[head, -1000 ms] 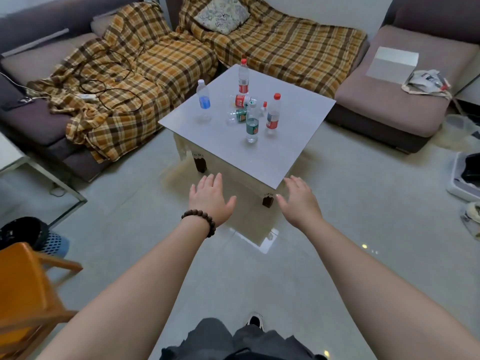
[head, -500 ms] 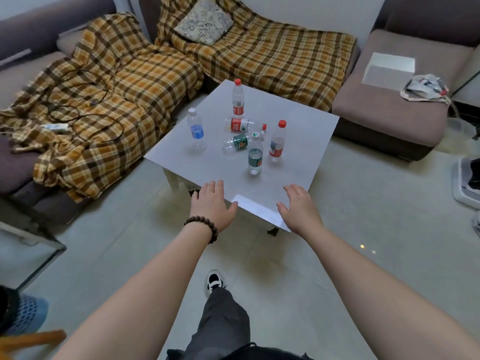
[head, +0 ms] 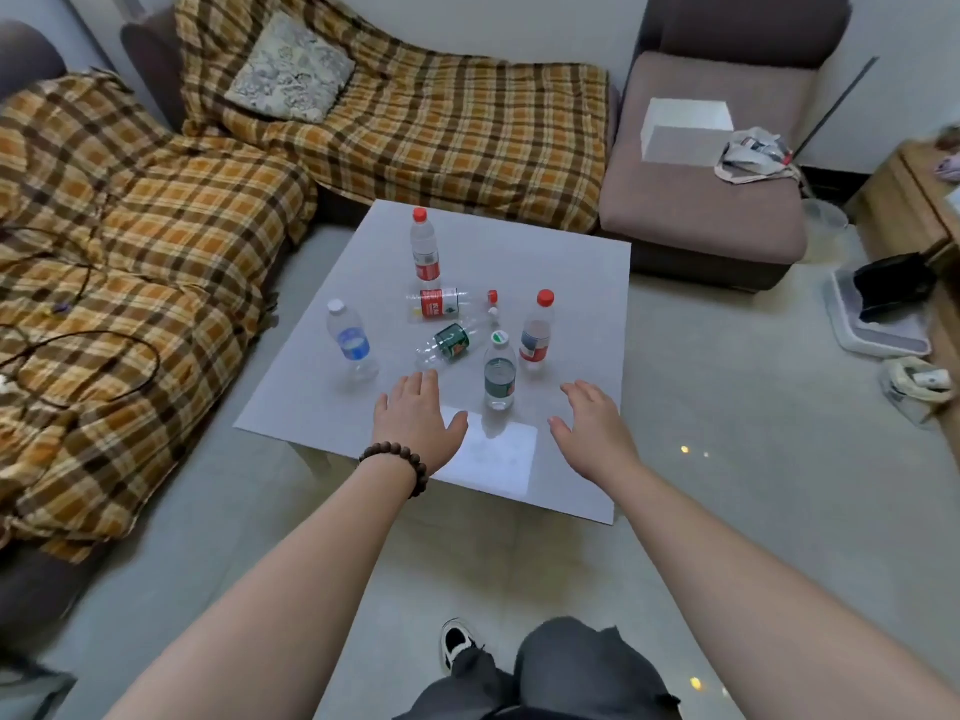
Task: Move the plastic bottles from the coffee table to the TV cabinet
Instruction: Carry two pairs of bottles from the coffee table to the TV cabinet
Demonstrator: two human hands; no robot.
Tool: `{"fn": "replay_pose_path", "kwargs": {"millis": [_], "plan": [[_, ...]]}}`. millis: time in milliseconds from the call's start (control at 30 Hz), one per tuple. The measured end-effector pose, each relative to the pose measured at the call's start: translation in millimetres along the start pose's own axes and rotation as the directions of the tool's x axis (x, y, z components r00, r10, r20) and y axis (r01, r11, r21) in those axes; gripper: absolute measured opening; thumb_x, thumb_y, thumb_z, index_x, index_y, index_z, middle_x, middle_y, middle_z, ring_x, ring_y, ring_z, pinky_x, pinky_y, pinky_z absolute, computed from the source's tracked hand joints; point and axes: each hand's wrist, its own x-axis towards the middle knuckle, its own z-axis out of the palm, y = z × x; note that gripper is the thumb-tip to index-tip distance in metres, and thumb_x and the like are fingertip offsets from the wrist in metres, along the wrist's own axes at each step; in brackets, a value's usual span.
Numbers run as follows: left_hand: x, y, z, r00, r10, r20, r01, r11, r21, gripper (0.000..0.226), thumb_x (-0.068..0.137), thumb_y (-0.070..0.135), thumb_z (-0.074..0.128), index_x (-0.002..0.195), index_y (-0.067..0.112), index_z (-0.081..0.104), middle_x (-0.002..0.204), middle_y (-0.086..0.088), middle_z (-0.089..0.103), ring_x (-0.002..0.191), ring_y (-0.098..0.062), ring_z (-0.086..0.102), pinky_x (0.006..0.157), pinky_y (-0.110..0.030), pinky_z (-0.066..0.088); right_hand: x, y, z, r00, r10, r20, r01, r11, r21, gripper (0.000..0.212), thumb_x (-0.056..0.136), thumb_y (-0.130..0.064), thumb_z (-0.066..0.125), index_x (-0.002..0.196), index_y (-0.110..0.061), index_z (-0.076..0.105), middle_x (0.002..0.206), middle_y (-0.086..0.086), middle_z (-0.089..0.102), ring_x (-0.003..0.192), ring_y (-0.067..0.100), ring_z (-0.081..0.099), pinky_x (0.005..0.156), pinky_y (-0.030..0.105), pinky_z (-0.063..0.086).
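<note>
Several clear plastic bottles are on the grey coffee table [head: 571, 283]. Upright stand a blue-label bottle [head: 352, 346], a green-label bottle [head: 500, 375], a red-capped bottle [head: 536, 335] and a taller red-label bottle [head: 425, 246] at the back. A red-label bottle [head: 447, 304] and a green-label bottle [head: 451, 344] lie on their sides in the middle. My left hand [head: 418, 423], with a bead bracelet on the wrist, hovers open over the table's near part, just left of the upright green-label bottle. My right hand [head: 595, 426] is open to that bottle's right. Neither hand touches a bottle.
A sofa under a plaid blanket [head: 156, 226] wraps the left and back sides, with black cables [head: 78, 345] on it. A brown seat [head: 701, 200] with a white box [head: 685, 129] stands at the back right. A tray with a black item [head: 883, 309] lies on the floor at right.
I have stepped closer to the table. Both open hands have moved forward from the near edge to over the tabletop, on either side of the upright green-label bottle. The bottles have not moved.
</note>
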Motion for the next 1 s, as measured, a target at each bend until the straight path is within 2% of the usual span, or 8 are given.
{"fn": "replay_pose_path", "kwargs": {"millis": [433,667,867,1000], "plan": [[85,14,10,0.992,0.096,0.077,-0.088,0.992,-0.095,0.072,0.092,0.047,0.043,0.149,0.01,0.019,0.156,-0.006,0.026,0.143,-0.022,0.024,0.115,-0.041,0.024,70,15,-3,0.994,0.112,0.0,-0.112,0.992,0.05,0.054,0.096,-0.028,0.045,0.146,-0.011,0.031,0.156,0.007,0.027,0.146,0.023,0.019,0.118,0.038,0.021],[145,35,14,0.991,0.064,0.114,-0.048,0.989,-0.138,0.071,0.092,0.044,0.046,0.149,0.01,0.021,0.154,-0.005,0.029,0.141,-0.023,0.029,0.114,-0.039,0.028,129,32,-6,0.991,0.129,0.044,-0.133,0.986,0.104,0.053,0.096,-0.028,0.046,0.145,-0.011,0.033,0.156,0.007,0.028,0.146,0.023,0.02,0.118,0.038,0.022],[181,45,32,0.981,0.023,0.193,0.036,0.954,-0.297,0.077,0.089,0.045,0.054,0.15,0.014,0.018,0.156,-0.003,0.026,0.143,-0.02,0.026,0.116,-0.037,0.027,168,46,4,0.983,0.136,0.127,-0.15,0.983,0.111,0.053,0.096,-0.028,0.047,0.145,-0.012,0.033,0.156,0.007,0.028,0.145,0.023,0.02,0.117,0.037,0.023],[193,38,47,0.978,0.042,0.204,0.053,0.896,-0.44,0.099,0.079,0.041,0.071,0.152,0.019,0.008,0.158,0.002,0.02,0.144,-0.017,0.024,0.113,-0.033,0.027,191,51,12,0.975,0.156,0.157,-0.178,0.974,0.14,0.057,0.094,-0.029,0.052,0.144,-0.012,0.033,0.155,0.006,0.03,0.144,0.024,0.024,0.114,0.036,0.026]]}}
